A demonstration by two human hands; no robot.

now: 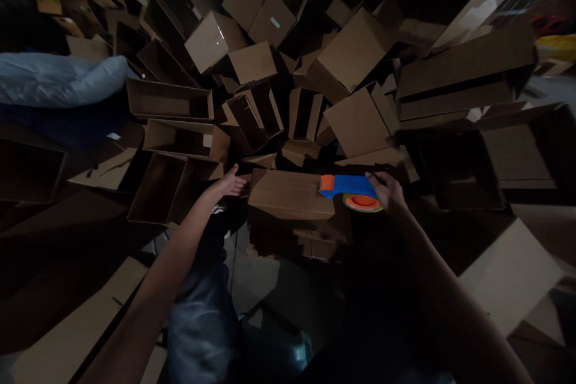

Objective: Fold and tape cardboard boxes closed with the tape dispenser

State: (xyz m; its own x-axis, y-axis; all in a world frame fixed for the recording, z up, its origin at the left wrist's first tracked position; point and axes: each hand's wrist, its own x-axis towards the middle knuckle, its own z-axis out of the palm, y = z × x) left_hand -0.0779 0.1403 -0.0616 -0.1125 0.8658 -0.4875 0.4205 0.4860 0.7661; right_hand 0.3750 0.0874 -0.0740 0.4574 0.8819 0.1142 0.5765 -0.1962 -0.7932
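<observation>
A closed cardboard box (288, 195) lies in front of me, on top of more cardboard. My right hand (390, 191) grips a blue and orange tape dispenser (348, 185) by its end. Its orange head rests over or just above the right part of the box top; I cannot tell if it touches. A roll of tape (363, 202) with an orange core hangs on the dispenser's near side. My left hand (234, 183) is beside the box's left end, fingers stretched out and holding nothing. Whether its fingertips touch the box is unclear.
Many open cardboard boxes (177, 101) are heaped ahead and to both sides. A flat cardboard piece (513, 273) lies at the right. At the left a grey-blue sleeve (63, 78) reaches in. Below are my jeans-clad leg (202, 318) and the concrete floor (265, 285).
</observation>
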